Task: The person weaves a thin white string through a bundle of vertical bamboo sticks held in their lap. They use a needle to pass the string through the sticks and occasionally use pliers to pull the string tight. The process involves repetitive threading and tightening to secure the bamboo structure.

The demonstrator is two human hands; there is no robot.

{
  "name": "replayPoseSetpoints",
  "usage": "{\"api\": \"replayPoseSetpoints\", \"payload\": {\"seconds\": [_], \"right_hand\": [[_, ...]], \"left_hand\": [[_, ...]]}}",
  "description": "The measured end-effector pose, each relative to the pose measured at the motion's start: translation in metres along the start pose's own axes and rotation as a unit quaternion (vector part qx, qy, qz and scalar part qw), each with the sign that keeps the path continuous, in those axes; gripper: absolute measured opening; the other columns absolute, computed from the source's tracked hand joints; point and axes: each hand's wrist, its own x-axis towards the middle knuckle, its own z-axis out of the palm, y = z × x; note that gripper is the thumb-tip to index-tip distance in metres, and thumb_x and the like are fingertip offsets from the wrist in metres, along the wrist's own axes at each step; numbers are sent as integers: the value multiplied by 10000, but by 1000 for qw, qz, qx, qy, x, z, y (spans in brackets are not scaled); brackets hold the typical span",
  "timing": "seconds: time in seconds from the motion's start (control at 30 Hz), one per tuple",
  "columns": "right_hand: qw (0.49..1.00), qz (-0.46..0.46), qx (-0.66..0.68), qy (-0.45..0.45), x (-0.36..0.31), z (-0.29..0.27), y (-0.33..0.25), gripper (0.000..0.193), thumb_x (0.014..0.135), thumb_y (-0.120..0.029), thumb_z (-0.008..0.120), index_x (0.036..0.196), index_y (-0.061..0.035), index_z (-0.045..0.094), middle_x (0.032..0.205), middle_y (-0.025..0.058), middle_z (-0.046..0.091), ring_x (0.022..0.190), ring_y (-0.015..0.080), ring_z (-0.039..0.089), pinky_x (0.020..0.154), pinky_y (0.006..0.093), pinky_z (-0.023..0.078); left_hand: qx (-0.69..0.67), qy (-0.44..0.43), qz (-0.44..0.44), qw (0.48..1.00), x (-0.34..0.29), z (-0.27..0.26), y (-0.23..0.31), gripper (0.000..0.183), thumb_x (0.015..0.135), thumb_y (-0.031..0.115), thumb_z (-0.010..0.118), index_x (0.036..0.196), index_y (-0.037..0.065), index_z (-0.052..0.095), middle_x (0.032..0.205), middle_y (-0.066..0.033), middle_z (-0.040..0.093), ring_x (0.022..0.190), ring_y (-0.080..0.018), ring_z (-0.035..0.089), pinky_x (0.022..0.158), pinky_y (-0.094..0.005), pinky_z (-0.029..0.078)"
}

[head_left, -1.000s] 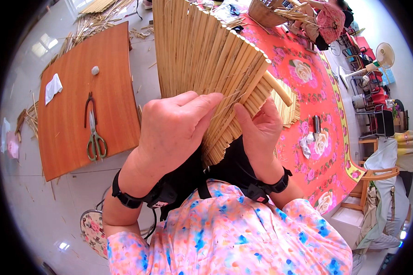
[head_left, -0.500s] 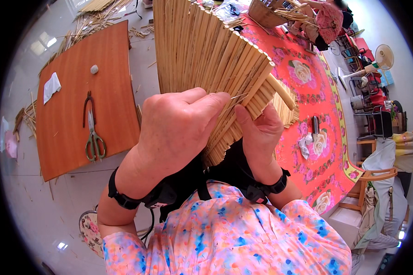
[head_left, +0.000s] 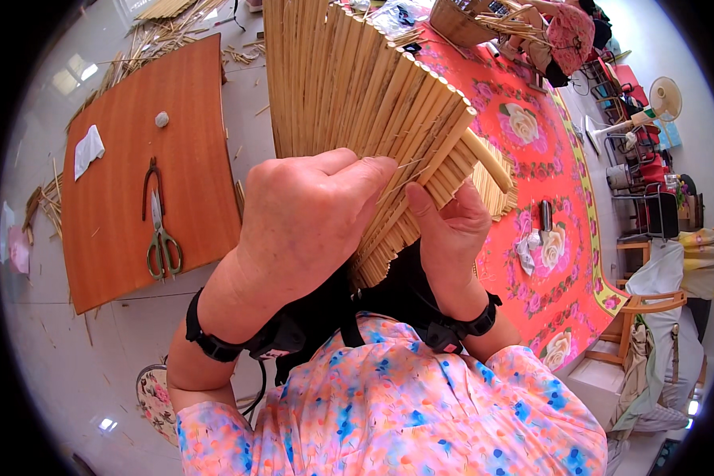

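A fan-shaped panel of pale straw stalks (head_left: 325, 87) laid side by side is in front of me. Its cut stalk ends form a stepped edge on the upper right. My left hand (head_left: 313, 210) is closed in a pinch near the panel's middle, on a thin needle (head_left: 409, 164) lying slantwise over the stalks. Part of the needle is hidden by the fingers. My right hand (head_left: 451, 226) grips the panel's lower right edge, thumb on top and fingers behind. Just above that hand, a thicker pale stalk (head_left: 488, 159) juts out from the edge.
On the left, a brown board (head_left: 111, 222) carries green-handled scissors (head_left: 163, 246), a white cloth (head_left: 89, 152) and a small ball (head_left: 162, 120). A red floral mat (head_left: 523, 285) on the right holds a black-handled tool (head_left: 546, 216). A person (head_left: 567, 44) sits beyond, near a basket (head_left: 460, 24).
Both hands and the panel stay almost where they were. My left hand has shifted very slightly, and the line of the needle across the stalks looks a little different.
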Motion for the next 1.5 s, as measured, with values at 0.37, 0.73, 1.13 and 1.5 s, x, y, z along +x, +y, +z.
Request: {"api": "replayPoseSetpoints", "payload": {"seconds": [0.37,0.73,1.13,1.5], "right_hand": [[999,8,-9,-39,-2,-11,-1,397,852,39,708,1231,49,592,1194,91,647,1071,145,605,948,280,474],[985,-126,-92,-76,1,8,-5,512,755,-36,742,1251,-37,614,1148,167,622,927,296,649,808,329,532],[970,-120,133,-168,-3,10,22,643,729,-62,696,1346,-26,519,1280,169,500,1115,344,522,955,398,454],[955,-113,189,-197,7,-6,33,711,704,-45,723,1373,-7,486,1352,175,449,1141,324,520,974,399,443]], "left_hand": [[71,-25,28,997,7,-8,12,179,773,11,684,943,62,707,655,-77,585,555,-259,590,488,-341,455],[35,-67,-21,997,3,-37,10,184,789,-40,684,958,29,704,608,-62,504,499,-184,508,465,-293,383],[150,-73,-141,976,-16,-55,24,138,822,-18,711,960,-19,722,803,-38,675,714,-82,583,635,-217,454],[185,-80,-178,963,-7,-46,43,125,817,-40,729,931,8,713,846,-42,687,750,-83,601,670,-230,481]]}}
